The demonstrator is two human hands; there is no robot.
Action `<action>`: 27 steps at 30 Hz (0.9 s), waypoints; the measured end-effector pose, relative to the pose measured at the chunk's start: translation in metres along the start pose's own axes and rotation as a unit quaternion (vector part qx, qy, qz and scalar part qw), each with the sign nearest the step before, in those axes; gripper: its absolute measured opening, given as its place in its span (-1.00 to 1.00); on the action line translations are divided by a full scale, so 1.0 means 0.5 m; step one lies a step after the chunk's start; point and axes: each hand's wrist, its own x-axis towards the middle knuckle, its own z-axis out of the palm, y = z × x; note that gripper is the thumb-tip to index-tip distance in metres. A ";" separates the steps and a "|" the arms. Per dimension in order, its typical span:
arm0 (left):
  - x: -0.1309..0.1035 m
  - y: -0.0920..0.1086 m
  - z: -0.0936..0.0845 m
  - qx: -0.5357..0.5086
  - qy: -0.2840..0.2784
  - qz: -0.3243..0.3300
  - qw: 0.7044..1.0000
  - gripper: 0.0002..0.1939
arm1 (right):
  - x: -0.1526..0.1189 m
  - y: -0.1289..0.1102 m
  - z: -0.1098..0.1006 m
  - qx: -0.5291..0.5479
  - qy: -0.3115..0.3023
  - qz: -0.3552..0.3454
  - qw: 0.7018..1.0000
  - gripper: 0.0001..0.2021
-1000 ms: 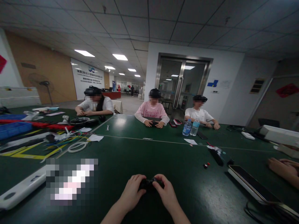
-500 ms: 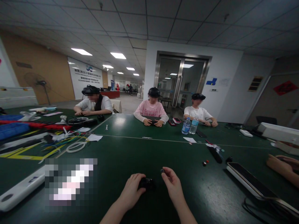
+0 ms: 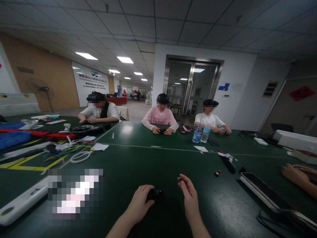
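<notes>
My left hand [image 3: 141, 201] is closed around the left side of a small black device [image 3: 157, 195], low over the green table. What the device is cannot be made out in the dim light. To its right, my right hand [image 3: 189, 195] is raised with thumb and forefinger pinched on a tiny dark piece [image 3: 180, 179]. That piece is apart from the black device, and its kind is too small to tell.
A white bar-shaped object [image 3: 24, 200] lies at the left, by cables [image 3: 80, 157] and blue trays [image 3: 15, 138]. Water bottles [image 3: 197, 134], a small red-and-black piece [image 3: 217, 173] and a long device with a dark top [image 3: 264, 190] are rightward. Co-workers sit around the green table [image 3: 133, 165].
My right hand has moved a little to the right, away from the black device, with the tiny dark piece still pinched. My left hand stays in place on the device.
</notes>
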 end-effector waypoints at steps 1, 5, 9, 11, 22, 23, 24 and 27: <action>0.001 -0.003 0.001 0.000 0.004 0.006 1.000 -0.54 | 0.000 -0.002 0.000 0.006 0.005 -0.002 1.000 -0.60; 0.000 -0.004 0.001 -0.009 -0.002 0.000 1.000 -0.53 | -0.001 -0.005 0.001 0.019 0.007 -0.007 1.000 -0.61; -0.003 0.000 -0.003 -0.007 -0.006 -0.009 1.000 -0.53 | 0.002 0.001 -0.002 0.001 0.004 0.004 1.000 -0.62; -0.002 -0.002 -0.002 -0.005 -0.003 -0.005 1.000 -0.53 | 0.002 0.005 -0.002 -0.003 0.006 0.004 1.000 -0.61; -0.010 0.017 -0.012 -0.006 -0.014 -0.024 1.000 -0.52 | -0.002 -0.002 0.002 -0.024 -0.003 0.008 1.000 -0.56; -0.011 0.020 -0.014 -0.006 -0.017 -0.026 0.999 -0.52 | -0.002 -0.002 0.003 -0.031 -0.004 0.010 0.999 -0.57; -0.011 0.021 -0.015 -0.007 -0.019 -0.027 0.999 -0.52 | -0.002 -0.001 0.004 -0.036 -0.008 0.011 0.999 -0.57; -0.010 0.019 -0.013 -0.003 -0.011 -0.017 1.000 -0.53 | -0.001 0.003 0.006 -0.044 -0.020 0.012 0.999 -0.58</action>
